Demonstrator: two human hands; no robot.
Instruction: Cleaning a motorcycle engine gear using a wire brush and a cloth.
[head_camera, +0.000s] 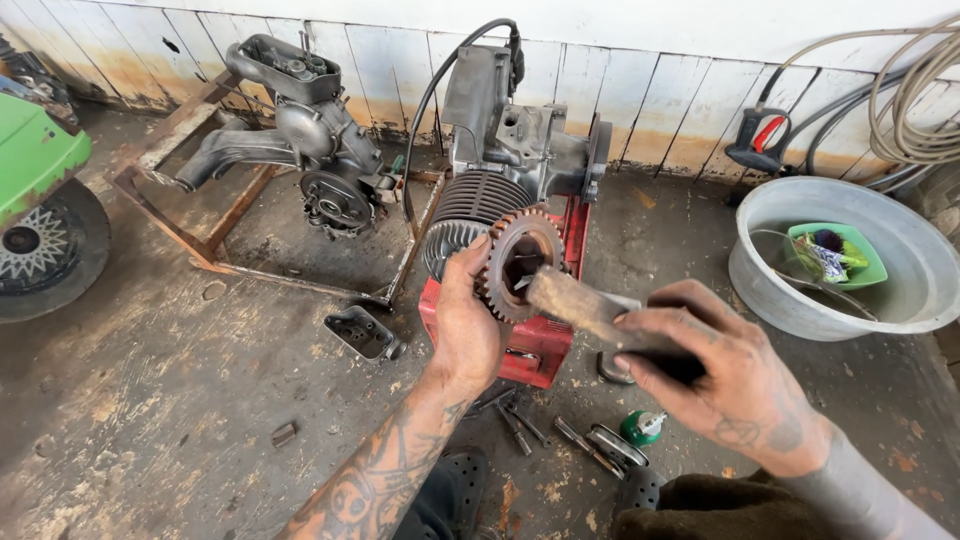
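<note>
Gear and tool held up over the floor, in front of the engine.

My left hand (465, 325) grips the toothed gear (517, 263); my right hand (720, 375) is closed on a worn tool (580, 305) whose tip enters the bore. The handle end is hidden in my fingers; the red stand (545, 345) is partly blocked.

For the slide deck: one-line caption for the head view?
Left hand holds a toothed gear while right hand pokes a flat tool into its hub.

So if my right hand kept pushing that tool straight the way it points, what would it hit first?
The right hand aims the flat tool up-left into the toothed gear that the left hand holds; its tip looks already at the hub, though depth is unclear.
</note>
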